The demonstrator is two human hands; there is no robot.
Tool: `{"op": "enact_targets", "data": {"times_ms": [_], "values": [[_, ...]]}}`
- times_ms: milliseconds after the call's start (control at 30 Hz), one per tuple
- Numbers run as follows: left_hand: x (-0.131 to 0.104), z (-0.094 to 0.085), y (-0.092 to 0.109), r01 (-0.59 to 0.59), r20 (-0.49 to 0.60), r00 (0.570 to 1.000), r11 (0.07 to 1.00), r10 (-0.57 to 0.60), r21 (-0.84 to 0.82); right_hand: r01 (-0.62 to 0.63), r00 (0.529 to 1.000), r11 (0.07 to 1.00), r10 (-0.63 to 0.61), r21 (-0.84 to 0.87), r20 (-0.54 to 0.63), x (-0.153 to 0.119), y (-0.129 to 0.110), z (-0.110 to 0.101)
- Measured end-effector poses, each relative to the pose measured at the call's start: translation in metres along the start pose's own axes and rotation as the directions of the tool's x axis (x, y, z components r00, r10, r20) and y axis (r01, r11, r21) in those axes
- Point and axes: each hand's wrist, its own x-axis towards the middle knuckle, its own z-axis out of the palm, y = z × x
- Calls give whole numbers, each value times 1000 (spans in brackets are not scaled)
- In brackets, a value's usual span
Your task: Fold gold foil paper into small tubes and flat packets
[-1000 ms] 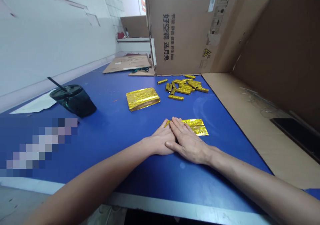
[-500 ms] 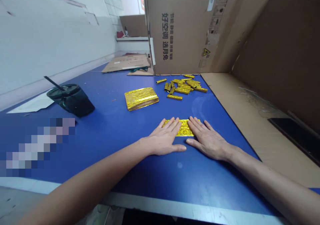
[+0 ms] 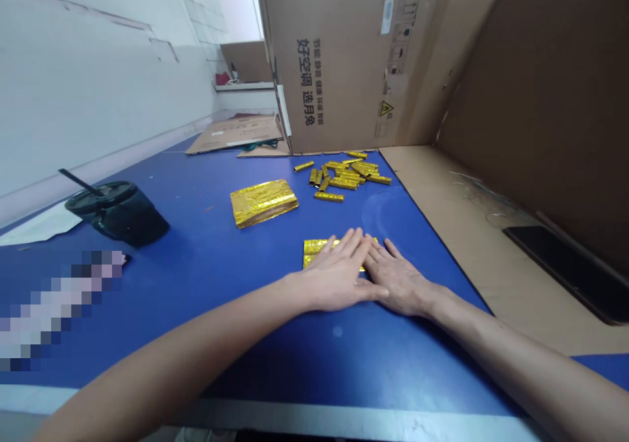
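Note:
A flat sheet of gold foil paper (image 3: 312, 249) lies on the blue table, mostly covered by my hands. My left hand (image 3: 339, 272) rests flat across its middle, fingers stretched out, the thumb reaching over my right hand. Pressed on the sheet's right end is my right hand (image 3: 398, 275), also flat with fingers extended. The two hands touch. Beyond them to the left sits a stack of gold foil paper (image 3: 265, 200). Farther back is a loose pile of small folded gold foil strips (image 3: 348, 173), several of them.
A dark cup (image 3: 122, 213) with a straw stands at the left, beside a white paper (image 3: 39, 226). A tall cardboard box (image 3: 339, 69) rises behind the blue table (image 3: 236, 324). Toward the right, a black phone-like slab (image 3: 570, 272) lies on cardboard (image 3: 457, 232).
My left hand has slid right along the gold foil sheet until it meets my right hand, uncovering the sheet's left end. The whole view has shifted slightly.

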Motion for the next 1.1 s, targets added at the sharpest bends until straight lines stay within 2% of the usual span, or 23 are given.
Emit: {"op": "enact_targets", "data": {"times_ms": [100,167,300,467,667,800,933,1100], "values": [[15,12,15,-98,8,995,994,99,-45,33,999,999,-32,-20,42,0,-1,-3],[16,17,13,-111,5,994,992,111,-61,28,998,1000,-28,1,51,0,-1,-4],[2,19,-10,-43,18,999,999,43,-20,-25,1000,997,24,74,11,1,1,1],[-25,15,-37,-25,73,997,994,17,108,-31,999,994,35,101,-38,2,3,6],[-40,15,-43,41,40,998,990,-46,134,-2,998,992,9,124,-60,-2,7,2],[-40,15,-42,38,38,998,993,-42,115,48,987,984,-20,174,-160,-5,17,3],[-40,16,-43,31,3,1000,996,-31,89,138,947,977,-82,165,-311,-7,21,4],[-41,16,-44,29,-23,999,998,-28,60,215,898,968,-144,127,-416,-5,18,2]]}}
